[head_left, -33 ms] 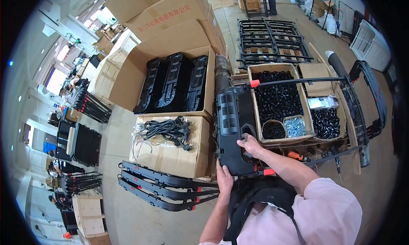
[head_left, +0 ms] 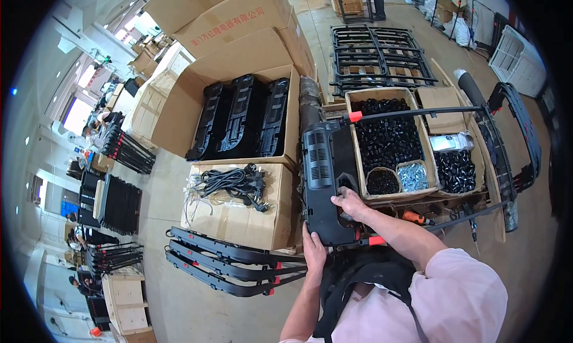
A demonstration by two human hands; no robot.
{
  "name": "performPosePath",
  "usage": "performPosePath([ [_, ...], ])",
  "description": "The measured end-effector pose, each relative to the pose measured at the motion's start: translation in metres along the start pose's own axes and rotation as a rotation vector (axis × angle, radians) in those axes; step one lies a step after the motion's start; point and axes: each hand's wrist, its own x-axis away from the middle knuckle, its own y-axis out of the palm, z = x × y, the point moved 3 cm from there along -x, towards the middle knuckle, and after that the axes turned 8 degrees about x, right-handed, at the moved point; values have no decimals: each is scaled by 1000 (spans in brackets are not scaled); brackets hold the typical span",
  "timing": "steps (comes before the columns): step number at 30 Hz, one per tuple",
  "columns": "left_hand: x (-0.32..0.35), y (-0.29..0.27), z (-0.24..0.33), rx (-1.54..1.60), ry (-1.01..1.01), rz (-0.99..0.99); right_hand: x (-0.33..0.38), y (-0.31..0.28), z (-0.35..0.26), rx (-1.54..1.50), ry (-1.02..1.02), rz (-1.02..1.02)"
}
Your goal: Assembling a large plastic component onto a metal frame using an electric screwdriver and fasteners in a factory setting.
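Pale floor (head_left: 161, 214) spreads around the work area. Near the middle, a black vented housing (head_left: 321, 191) lies between a carton (head_left: 239, 228) bearing dark cables (head_left: 231, 183) on the left and an open box (head_left: 418, 194) of small black parts (head_left: 388, 137) on the right. The left hand (head_left: 314, 251) touches the housing's near left edge, the right hand (head_left: 351, 204) its right side; whether either hand's fingers clamp on it, I cannot tell.

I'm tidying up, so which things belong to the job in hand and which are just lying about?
In use:
black housing, touched by left hand and right hand
red-tipped black frame

Apparently lying about:
bundled cables
white bag
white crate
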Motion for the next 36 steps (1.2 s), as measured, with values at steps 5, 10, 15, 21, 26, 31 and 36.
performPosePath([
  [5, 3, -4, 1, 24, -33, -29, 4, -2, -3, -46, 46, 1],
  [10, -12, -4, -9, 87, 10, 40, 3, -32, 11, -305, 113, -33],
  [15, -49, 41, 94, -81, 318, -223, 62, -140, -5, -344, -29, 207],
  [21, -49, 197, 80, -374, 436, -1107, 204, -216, 7, -348, 21, 417],
  [26, -57, 267, -8, -943, 629, -1600, 296, -204, 34, -370, 131, 473],
  [31, -46, 284, -14, -1019, 610, -1784, 349, -173, 113, -512, 362, 598],
  [36, -47, 291, -26, -947, 644, -1717, 315, -156, 181, -576, 464, 639],
])
